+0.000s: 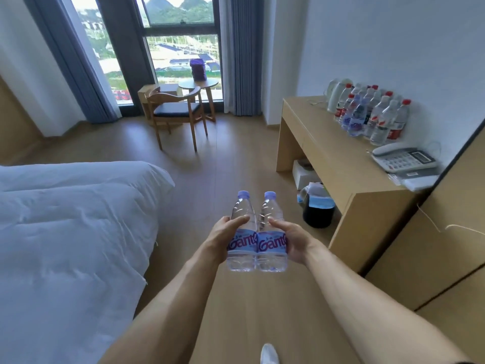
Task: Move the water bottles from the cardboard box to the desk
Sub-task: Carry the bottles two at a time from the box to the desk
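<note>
Two clear water bottles with purple caps and blue labels are held side by side, upright, over the wooden floor. My left hand point(223, 236) grips the left bottle point(242, 256) and my right hand point(290, 239) grips the right bottle point(271, 256). The wooden desk point(330, 151) stands ahead on the right against the wall. Several water bottles point(372, 114), some with red caps and some with purple labels, stand at its far end. The cardboard box is not in view.
A white telephone point(404, 157) and papers lie on the desk's near end. Under the desk sit a dark bin point(317, 208) and a white box point(304, 173). A bed point(65, 219) fills the left. A chair point(175, 114) and a small round table point(198, 85) stand by the window.
</note>
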`<state>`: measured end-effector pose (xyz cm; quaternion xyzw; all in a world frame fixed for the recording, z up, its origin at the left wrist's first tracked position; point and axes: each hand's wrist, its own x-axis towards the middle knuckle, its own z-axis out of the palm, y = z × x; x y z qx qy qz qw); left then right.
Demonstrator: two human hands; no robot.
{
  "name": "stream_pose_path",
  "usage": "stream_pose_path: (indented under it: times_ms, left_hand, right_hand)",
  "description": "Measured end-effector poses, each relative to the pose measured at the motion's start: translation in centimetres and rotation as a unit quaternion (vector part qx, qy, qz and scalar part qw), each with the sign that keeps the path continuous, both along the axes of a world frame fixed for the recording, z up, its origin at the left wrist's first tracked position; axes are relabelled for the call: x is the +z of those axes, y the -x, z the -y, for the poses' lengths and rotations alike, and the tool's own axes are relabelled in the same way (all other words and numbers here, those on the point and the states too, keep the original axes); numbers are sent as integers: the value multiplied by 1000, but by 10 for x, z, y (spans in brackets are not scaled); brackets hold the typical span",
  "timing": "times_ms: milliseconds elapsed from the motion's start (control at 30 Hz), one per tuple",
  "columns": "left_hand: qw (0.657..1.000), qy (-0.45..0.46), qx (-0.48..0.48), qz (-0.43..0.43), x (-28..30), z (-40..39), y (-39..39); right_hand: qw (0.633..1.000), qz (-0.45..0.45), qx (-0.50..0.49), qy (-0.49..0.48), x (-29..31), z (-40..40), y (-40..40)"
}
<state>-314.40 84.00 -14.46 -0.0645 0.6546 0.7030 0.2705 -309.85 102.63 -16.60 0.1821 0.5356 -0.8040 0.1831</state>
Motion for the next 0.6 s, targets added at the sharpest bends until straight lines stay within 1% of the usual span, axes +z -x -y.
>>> stream_pose_path:
  times_ms: [133,233,467,600]
  left_hand:
    - [1000,6,16,11,6,-27,75]
    - [1000,-1,29,10,10,-50,132]
    - [999,-10,35,9,9,-90,234]
    - [1000,-15,16,17,-2,-113,294]
  right_hand:
    - [1000,19,22,1,11,-27,82]
    - [999,14,35,4,19,-51,141]
    - [1000,-2,21,-7,23,-91,236]
    - [1000,-9,5,-9,15,-114,284]
